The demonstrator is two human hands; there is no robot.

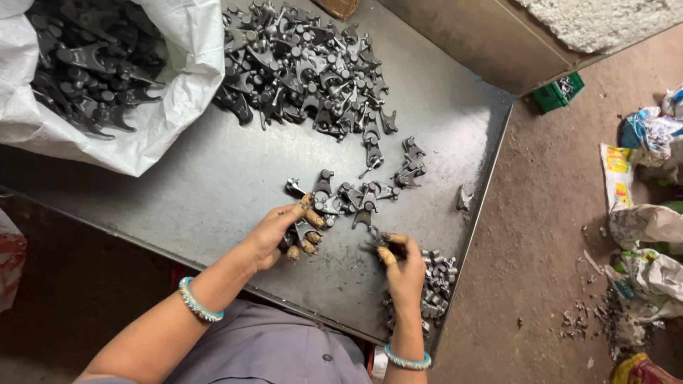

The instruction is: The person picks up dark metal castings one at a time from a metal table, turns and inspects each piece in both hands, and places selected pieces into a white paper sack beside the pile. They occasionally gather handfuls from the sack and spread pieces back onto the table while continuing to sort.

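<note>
Steel table, dirt floor, left hand and right hand grips holding forged parts

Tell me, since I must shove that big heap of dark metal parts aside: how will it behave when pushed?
The heap looks like forged metal, so probably heavy and stiff. Its forked, knobby pieces seem interlocked, so they would likely drag in clumps rather than roll. The metal tabletop looks smooth, so they may slide and scatter like the strays near the left hand.

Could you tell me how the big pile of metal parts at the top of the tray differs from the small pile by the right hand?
The big pile is dark, heaped and broad; the small pile is paler grey and compact, at the metal tray's near edge beside the right hand. Both are small metal parts.
</note>
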